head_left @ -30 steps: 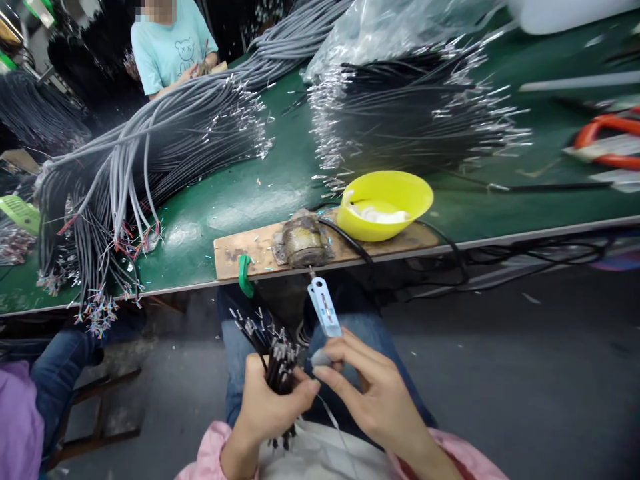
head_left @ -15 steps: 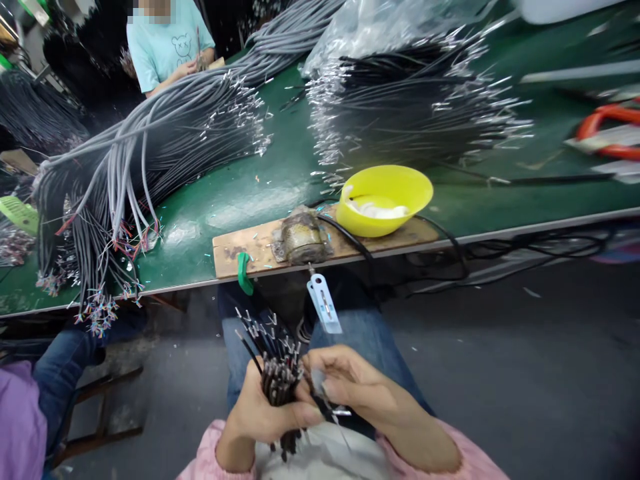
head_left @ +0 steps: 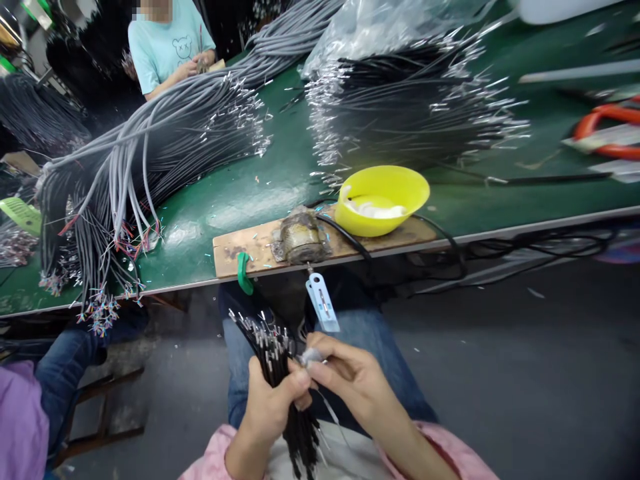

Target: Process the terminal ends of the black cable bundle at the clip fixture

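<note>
My left hand [head_left: 273, 400] is wrapped round a bundle of thin black cables [head_left: 300, 433], whose bare silvery ends fan out above the thumb. Close against it, my right hand [head_left: 350, 377] pinches thumb and fingers together beside the left thumb tip. A whitish patch [head_left: 311, 357] shows at those right fingertips; what lies in the pinch is too small to make out. Below the pinch trails a thin pale strand [head_left: 334, 410]. Above the hands, a light blue clothespin [head_left: 323, 303] hangs from the shaft of a small motor [head_left: 303, 237] at the table edge.
The motor sits on a wooden board [head_left: 230, 257] with a green hook-like piece [head_left: 244, 273]. A yellow bowl [head_left: 383, 200] holds something white. Grey cables [head_left: 125, 153] and black cables [head_left: 410, 100] cover much of the green table [head_left: 225, 193]. Orange-handled scissors [head_left: 590, 130] lie right; a co-worker [head_left: 160, 53] sits opposite.
The cable bundle has tilted, its ends leaning further left and its lower part showing more. My right fingertips have moved up and left, closer to the left thumb.
</note>
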The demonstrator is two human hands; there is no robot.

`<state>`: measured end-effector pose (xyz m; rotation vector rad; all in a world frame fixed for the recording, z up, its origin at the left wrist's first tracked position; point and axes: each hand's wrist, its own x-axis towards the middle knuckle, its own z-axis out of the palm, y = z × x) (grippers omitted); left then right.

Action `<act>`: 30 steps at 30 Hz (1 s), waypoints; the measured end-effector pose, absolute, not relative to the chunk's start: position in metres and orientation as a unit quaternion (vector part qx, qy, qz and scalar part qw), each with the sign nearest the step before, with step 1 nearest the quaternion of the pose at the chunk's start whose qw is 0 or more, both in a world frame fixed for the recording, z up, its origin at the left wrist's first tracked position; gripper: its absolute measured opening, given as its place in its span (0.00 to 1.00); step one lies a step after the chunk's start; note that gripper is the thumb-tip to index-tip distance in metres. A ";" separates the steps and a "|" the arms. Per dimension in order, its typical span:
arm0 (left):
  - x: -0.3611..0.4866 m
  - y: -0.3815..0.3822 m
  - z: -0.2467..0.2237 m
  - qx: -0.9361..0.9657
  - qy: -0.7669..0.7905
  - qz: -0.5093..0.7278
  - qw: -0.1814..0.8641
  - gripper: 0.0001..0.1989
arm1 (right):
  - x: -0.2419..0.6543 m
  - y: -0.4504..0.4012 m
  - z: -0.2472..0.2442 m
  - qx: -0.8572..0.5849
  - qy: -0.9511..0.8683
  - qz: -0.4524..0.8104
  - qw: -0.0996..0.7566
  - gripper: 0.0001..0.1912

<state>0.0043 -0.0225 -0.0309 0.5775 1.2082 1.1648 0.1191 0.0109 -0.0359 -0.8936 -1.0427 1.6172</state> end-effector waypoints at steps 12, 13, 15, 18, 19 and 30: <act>0.023 -0.032 -0.027 0.251 0.691 0.560 0.382 0.12 | 0.109 0.006 -0.040 -0.430 -0.625 0.213 0.616 0.10; 0.023 -0.031 -0.025 0.253 0.694 0.556 0.381 0.12 | 0.111 0.008 -0.041 -0.402 -0.654 0.169 0.619 0.09; 0.023 -0.028 -0.021 0.260 0.685 0.557 0.391 0.13 | 0.116 0.010 -0.041 -0.348 -0.692 0.144 0.616 0.09; 0.022 -0.022 -0.012 0.238 0.666 0.576 0.409 0.16 | 0.120 0.009 -0.040 -0.318 -0.665 0.231 0.635 0.07; 0.022 -0.020 -0.009 0.226 0.662 0.582 0.414 0.17 | 0.121 0.008 -0.040 -0.329 -0.635 0.265 0.646 0.06; -0.003 -0.023 -0.033 0.291 0.598 0.515 0.541 0.20 | 0.121 0.009 -0.033 -0.343 -0.400 0.686 0.501 0.16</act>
